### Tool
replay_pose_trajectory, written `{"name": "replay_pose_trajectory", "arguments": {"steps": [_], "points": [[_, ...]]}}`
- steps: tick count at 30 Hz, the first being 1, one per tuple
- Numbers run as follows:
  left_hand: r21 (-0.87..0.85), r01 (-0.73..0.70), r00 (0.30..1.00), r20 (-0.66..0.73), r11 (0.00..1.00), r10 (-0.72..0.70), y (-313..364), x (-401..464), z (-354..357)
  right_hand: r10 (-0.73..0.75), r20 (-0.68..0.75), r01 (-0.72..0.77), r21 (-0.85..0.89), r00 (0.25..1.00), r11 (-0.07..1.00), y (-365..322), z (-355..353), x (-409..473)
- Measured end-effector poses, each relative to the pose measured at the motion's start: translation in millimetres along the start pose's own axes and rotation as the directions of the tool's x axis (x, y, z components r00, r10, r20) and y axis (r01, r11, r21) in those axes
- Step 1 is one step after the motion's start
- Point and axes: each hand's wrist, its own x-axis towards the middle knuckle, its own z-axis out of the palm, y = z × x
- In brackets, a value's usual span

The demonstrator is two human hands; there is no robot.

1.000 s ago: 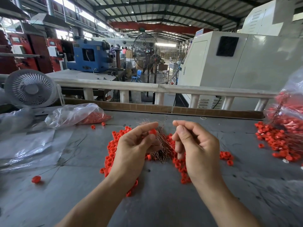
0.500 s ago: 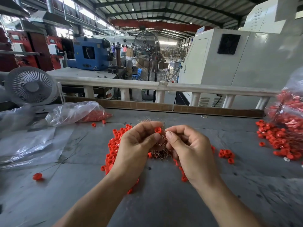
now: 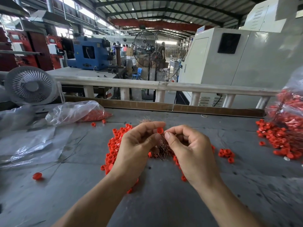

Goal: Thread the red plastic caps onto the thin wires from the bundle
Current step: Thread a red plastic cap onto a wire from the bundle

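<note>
While L hand (image 3: 137, 145) pinches one red cap (image 3: 160, 130) above the wire bundle (image 3: 161, 149), R hand (image 3: 188, 145) fingertips pinched beside it, wire too thin to confirm.

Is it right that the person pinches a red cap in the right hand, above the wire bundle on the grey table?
Not quite: the head view shows the left hand pinching the red cap, above the wire bundle on the grey table.
</note>
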Motion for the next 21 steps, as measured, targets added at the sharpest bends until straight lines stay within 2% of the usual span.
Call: {"name": "replay_pose_trajectory", "arguments": {"steps": [13,21], "points": [[-0.003,0.026,1.0,-0.013,1.0,-0.026,-1.6,0.4,0.7,0.04,-0.002,-0.04,-0.025,0.999,0.999,2.9,0.6,-0.3],[-0.065,0.048,0.997,-0.053,0.997,-0.052,0.4,0.9,1.7,0.062,-0.019,-0.063,-0.022,0.998,0.998,2.5,0.5,0.1]]}}
